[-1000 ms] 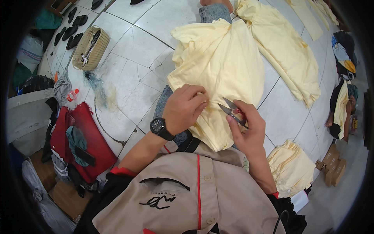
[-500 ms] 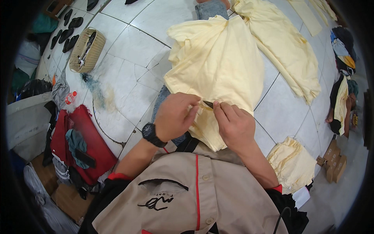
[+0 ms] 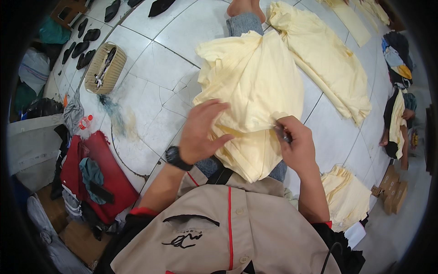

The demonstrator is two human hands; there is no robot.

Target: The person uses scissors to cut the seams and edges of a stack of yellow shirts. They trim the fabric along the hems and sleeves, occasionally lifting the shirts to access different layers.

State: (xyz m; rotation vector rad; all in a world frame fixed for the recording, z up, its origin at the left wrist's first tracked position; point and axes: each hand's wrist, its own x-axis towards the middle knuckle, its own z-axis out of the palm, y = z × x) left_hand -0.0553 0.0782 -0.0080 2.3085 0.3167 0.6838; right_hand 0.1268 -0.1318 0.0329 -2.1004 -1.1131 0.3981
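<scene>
A pale yellow garment lies bunched over my outstretched legs in jeans. My left hand, with a black watch on the wrist, hovers at the garment's left side. Its fingers are spread, slightly blurred, and hold nothing. At the garment's right edge, my right hand is closed round small dark metal thread snips, mostly hidden by the fingers. Whether the right fingertips also pinch the cloth, I cannot tell.
More yellow garments lie on the tiles, one long piece beyond and a folded pile at right. A woven basket, a red cloth and a bottle are at left. Another person's arm shows far right.
My hands have moved apart: the right one went right and a little nearer with the snips, and the left opened its fingers. The garment's near part has shifted.
</scene>
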